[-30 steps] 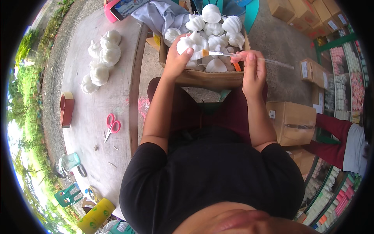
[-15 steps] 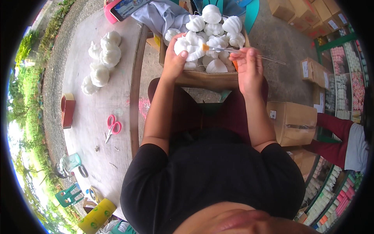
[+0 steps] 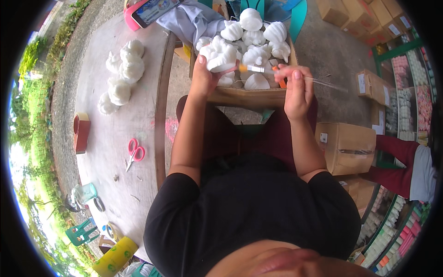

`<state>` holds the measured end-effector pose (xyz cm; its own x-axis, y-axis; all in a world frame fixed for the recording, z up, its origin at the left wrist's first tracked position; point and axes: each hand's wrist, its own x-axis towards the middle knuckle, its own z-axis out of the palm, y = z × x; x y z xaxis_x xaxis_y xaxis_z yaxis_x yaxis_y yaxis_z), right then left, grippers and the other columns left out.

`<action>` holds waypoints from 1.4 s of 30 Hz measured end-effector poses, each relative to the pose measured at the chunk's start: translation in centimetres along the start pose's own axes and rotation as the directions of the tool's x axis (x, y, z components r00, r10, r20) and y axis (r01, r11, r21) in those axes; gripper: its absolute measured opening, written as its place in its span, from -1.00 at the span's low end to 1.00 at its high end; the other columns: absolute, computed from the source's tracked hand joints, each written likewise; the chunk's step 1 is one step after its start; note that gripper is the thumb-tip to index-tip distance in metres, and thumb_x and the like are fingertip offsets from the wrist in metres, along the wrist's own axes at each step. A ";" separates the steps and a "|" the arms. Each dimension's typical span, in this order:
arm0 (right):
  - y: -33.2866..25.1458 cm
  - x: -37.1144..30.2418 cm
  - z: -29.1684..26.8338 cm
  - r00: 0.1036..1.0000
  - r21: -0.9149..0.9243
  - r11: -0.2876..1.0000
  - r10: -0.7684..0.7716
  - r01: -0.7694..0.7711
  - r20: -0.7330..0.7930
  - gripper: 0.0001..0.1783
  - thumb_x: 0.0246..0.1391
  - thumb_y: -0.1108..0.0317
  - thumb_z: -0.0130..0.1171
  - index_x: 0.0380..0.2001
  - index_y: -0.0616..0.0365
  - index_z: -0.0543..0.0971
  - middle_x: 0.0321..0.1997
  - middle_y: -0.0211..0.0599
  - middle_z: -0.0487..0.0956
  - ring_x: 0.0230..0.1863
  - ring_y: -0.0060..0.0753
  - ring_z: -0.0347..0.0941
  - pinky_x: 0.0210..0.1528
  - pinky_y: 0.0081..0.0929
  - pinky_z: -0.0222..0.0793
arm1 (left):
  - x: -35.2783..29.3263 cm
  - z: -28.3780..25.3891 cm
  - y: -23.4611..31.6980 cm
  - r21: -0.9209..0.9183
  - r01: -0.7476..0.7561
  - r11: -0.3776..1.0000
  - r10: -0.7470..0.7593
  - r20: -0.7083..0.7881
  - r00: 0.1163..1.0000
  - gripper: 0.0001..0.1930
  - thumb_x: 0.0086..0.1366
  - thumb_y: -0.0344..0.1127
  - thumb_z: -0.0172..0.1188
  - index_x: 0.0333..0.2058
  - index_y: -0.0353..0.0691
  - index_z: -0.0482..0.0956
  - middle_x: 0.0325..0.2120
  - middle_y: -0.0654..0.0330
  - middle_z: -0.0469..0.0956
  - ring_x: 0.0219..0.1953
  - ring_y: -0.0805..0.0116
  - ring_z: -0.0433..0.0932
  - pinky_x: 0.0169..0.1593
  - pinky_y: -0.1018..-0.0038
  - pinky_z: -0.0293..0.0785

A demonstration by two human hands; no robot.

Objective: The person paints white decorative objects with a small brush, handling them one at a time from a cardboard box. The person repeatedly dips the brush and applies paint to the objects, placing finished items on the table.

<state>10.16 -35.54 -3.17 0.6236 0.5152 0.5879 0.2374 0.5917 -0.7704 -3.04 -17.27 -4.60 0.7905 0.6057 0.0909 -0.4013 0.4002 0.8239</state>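
My left hand (image 3: 204,77) is closed round a white ridged, lobed piece (image 3: 218,53), its thumb on the near-left side. In my right hand (image 3: 298,92) is a slim paintbrush (image 3: 256,69) with pale orange bristles and a clear handle, pinched between the fingers. The bristle end points left, beside the lower right edge of the held piece; I cannot tell whether they touch. Both hands are over a cardboard box (image 3: 249,95) that holds several similar white pieces (image 3: 275,32). Something orange (image 3: 282,83) shows inside the box near my right fingers.
To the left is a worn table with several white pieces (image 3: 131,69), pink-handled scissors (image 3: 134,154), a tape roll (image 3: 80,134) and a phone (image 3: 154,11). A grey cloth (image 3: 191,21) lies by the box. Cartons (image 3: 350,147) and a person's legs (image 3: 397,161) are at right.
The held white piece has tilted in my left hand, and the thumb has shifted up its side. My right hand and the brush have dropped slightly nearer to me.
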 end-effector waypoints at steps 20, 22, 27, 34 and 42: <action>0.4 0.2 1.4 1.000 -0.010 1.000 0.021 -0.021 0.000 -0.73 0.31 0.34 -0.19 -0.19 0.31 0.44 -0.29 -0.11 0.57 -0.22 -0.36 0.50 0.05 -0.40 0.34 | 0.1 -0.3 0.3 -0.006 0.013 1.000 -0.013 0.044 0.999 -0.02 -0.08 0.18 0.38 0.18 -0.26 0.10 0.05 0.01 0.34 0.05 0.00 0.45 0.04 0.14 0.51; 0.4 0.3 2.0 0.998 -0.021 0.998 0.053 -0.053 -0.036 -0.73 0.32 0.34 -0.19 -0.16 0.32 0.43 -0.26 -0.10 0.57 -0.18 -0.35 0.50 0.06 -0.40 0.34 | 0.2 0.3 0.5 0.028 -0.005 1.000 0.003 0.064 0.998 -0.04 -0.02 0.15 0.36 0.20 -0.25 0.08 0.08 0.01 0.32 0.09 0.01 0.42 0.08 0.15 0.47; 0.5 -0.3 3.1 0.997 -0.069 0.997 0.049 -0.044 0.064 -0.79 0.30 0.41 -0.16 -0.14 0.29 0.43 -0.16 -0.09 0.56 -0.08 -0.33 0.51 0.07 -0.42 0.34 | 0.8 0.1 -0.1 -0.064 -0.103 0.993 0.106 0.050 0.993 -0.08 0.06 0.07 0.35 0.24 -0.23 0.04 0.15 0.01 0.25 0.16 0.09 0.35 0.17 0.14 0.35; 0.2 -0.2 3.4 0.978 -0.190 0.971 -0.114 0.148 0.177 -0.83 0.27 0.46 -0.14 -0.18 0.29 0.41 -0.19 -0.11 0.55 -0.14 -0.35 0.50 0.11 -0.34 0.32 | 0.6 0.6 0.5 0.107 -0.067 0.992 0.062 0.051 0.997 -0.12 0.02 0.02 0.38 0.16 -0.28 0.08 0.08 -0.02 0.31 0.13 -0.07 0.37 0.19 0.17 0.36; -0.1 0.0 3.9 0.975 -0.209 0.956 -0.186 0.208 0.120 -0.86 0.25 0.46 -0.14 -0.26 0.27 0.41 -0.34 -0.18 0.52 -0.26 -0.40 0.47 0.13 -0.25 0.32 | 0.5 -0.2 0.1 -0.044 -0.060 0.997 0.058 -0.045 0.997 -0.21 0.08 0.04 0.23 0.15 -0.30 0.13 0.06 -0.02 0.32 0.14 -0.17 0.35 0.19 0.20 0.39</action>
<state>7.28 -33.14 -2.14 0.4743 0.4672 0.7461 0.5118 0.5432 -0.6655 -2.78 -16.77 -4.56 0.7440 0.6586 0.1131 -0.4680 0.3927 0.7917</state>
